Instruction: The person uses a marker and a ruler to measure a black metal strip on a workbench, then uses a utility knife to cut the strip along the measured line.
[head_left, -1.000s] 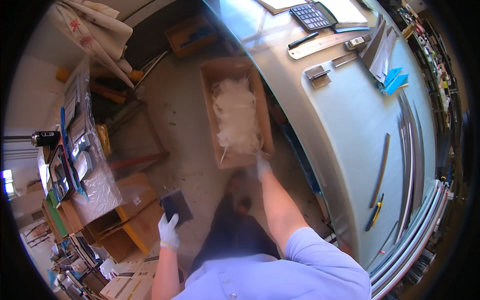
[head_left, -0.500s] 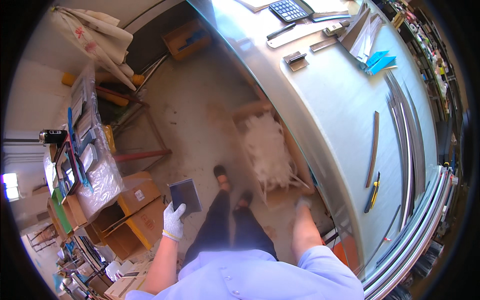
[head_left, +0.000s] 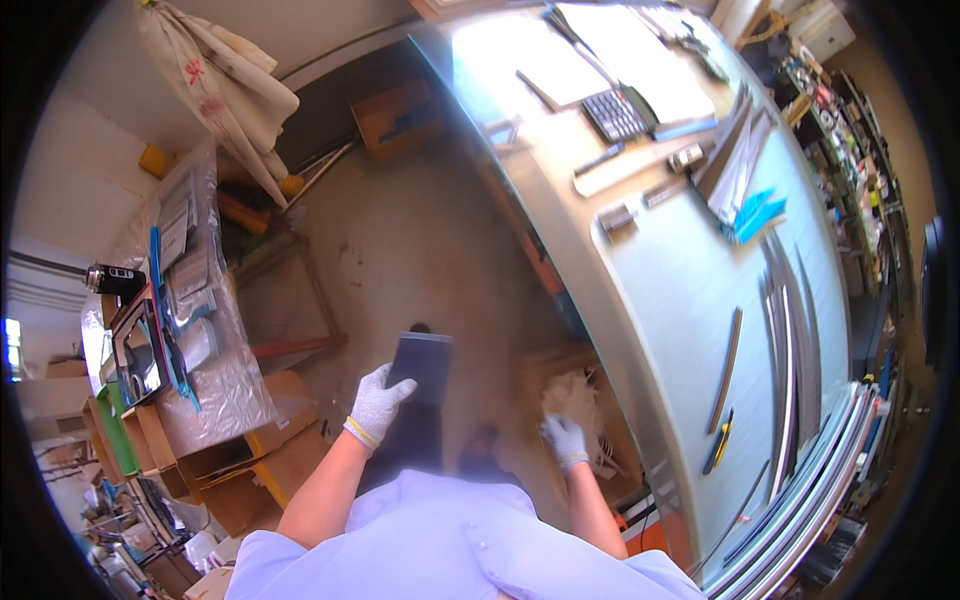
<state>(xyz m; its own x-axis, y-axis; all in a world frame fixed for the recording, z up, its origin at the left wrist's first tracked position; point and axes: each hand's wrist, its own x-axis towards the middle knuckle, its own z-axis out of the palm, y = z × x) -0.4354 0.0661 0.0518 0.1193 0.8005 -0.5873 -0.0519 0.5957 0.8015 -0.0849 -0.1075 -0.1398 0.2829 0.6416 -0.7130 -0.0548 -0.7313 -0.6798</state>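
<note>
My left hand (head_left: pixel 378 402), in a light grey knitted glove with a yellow cuff, grips a thin dark rectangular panel (head_left: pixel 422 368) by its left edge. The thumb lies over the panel's face. The panel is held in front of my legs and hides part of them. To the right, my right hand (head_left: pixel 565 440) wears a matching glove and hangs low with its fingers loosely apart. Nothing shows in it. Behind that hand is a cardboard box (head_left: pixel 627 480) holding a tangle of white strips (head_left: pixel 580 395).
A glass-topped table (head_left: pixel 665 300) runs along my right, bearing a calculator (head_left: pixel 614 115), a yellow cutter knife (head_left: pixel 718 445) and long dark strips (head_left: pixel 790 340). At left, a plastic-covered table (head_left: pixel 235 400) carries frames and a black cylinder (head_left: pixel 115 280). Open cartons (head_left: pixel 235 495) stand below it.
The panel in my left hand has come right and slightly up, in front of my legs. My right hand has swung lower and left, now showing its glove. The view has shifted.
</note>
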